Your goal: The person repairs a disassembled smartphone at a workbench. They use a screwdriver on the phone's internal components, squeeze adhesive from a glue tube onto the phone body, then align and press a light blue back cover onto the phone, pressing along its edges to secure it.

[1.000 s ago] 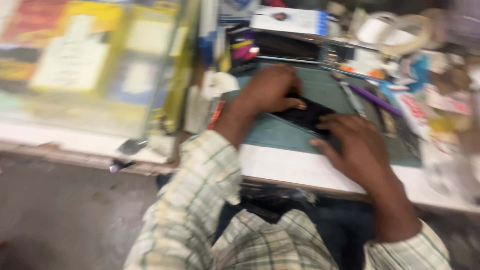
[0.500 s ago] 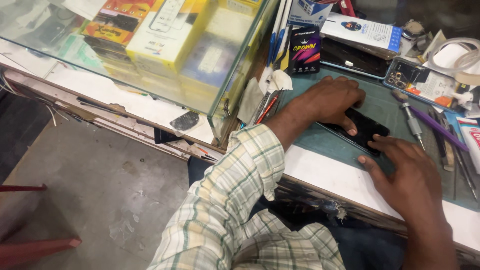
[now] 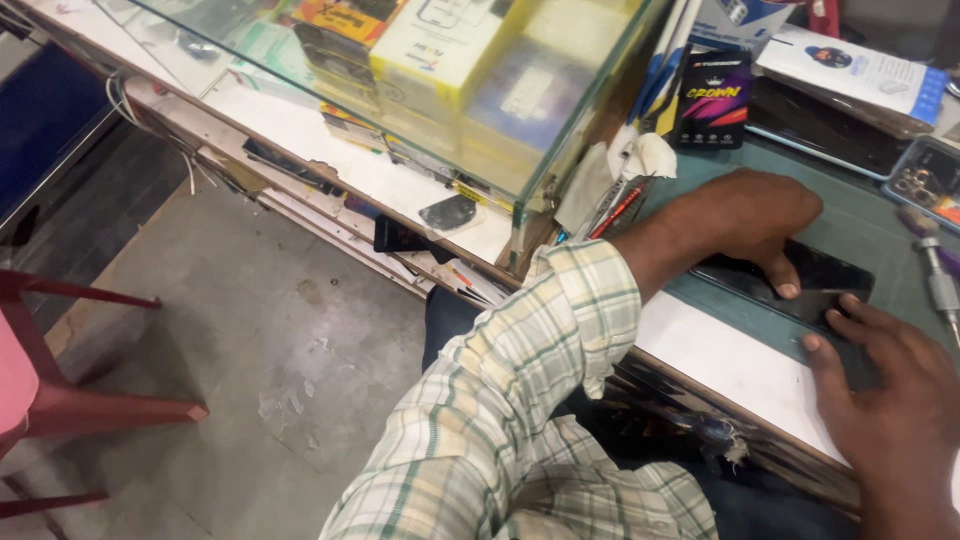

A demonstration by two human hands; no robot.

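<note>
Fingers (image 3: 800, 345) of both hands press the black phone (image 3: 815, 285) lying beneath them.

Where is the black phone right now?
In the head view the black phone lies flat on the green mat at the right, under the left hand, with the right hand touching its near edge.

Left hand (image 3: 750, 220) flat — right hand (image 3: 900, 390) (fingers spread) down.
</note>
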